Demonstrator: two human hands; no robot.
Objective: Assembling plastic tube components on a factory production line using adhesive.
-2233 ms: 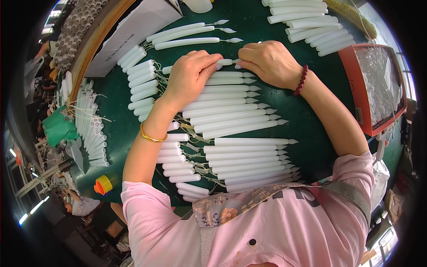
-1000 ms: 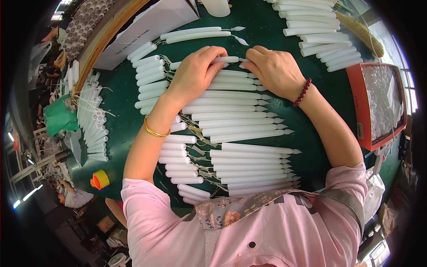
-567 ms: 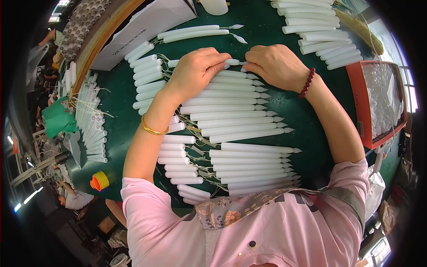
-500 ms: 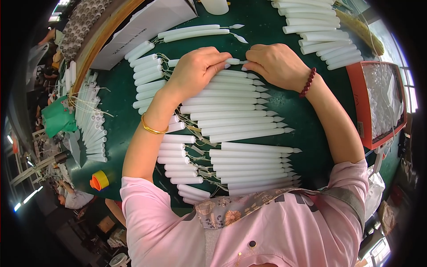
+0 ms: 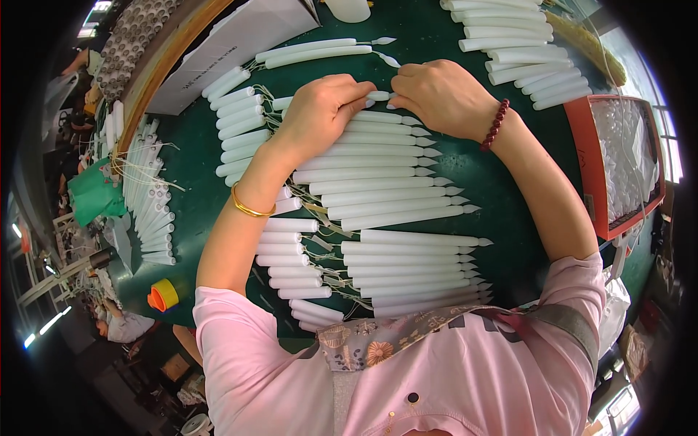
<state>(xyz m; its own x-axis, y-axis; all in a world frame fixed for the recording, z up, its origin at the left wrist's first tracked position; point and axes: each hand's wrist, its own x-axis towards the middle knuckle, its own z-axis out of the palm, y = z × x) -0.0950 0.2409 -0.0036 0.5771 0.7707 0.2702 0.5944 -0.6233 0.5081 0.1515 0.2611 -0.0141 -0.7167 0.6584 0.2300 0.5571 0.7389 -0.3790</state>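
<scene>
My left hand [image 5: 323, 112] is closed around a white electric taper candle [image 5: 378, 95], whose narrow end pokes out past thumb and forefinger. At that end my right hand [image 5: 440, 94] pinches with thumb and fingers; they hide the very tip. Below my hands lies a row of white taper candles [image 5: 385, 174] with pointed flame-shaped tips facing right. Nearer to me is a second such row [image 5: 407, 263]. Thin wires join the candles to short white tubes [image 5: 240, 116] on their left. Beyond my hands lie two more candles [image 5: 313, 57].
Several plain white tubes [image 5: 509, 33] lie at the far right. An orange-red box [image 5: 589, 171] on the right holds clear pieces. A pile of wired white tubes [image 5: 153, 211], a yellow-orange tape roll [image 5: 163, 294] and a grey-white carton [image 5: 240, 58] are on the left of the green table [image 5: 502, 196].
My right hand has shifted slightly left and away from me, closer to my left fingers, so less of the candle's end shows. My left hand stays nearly still.
</scene>
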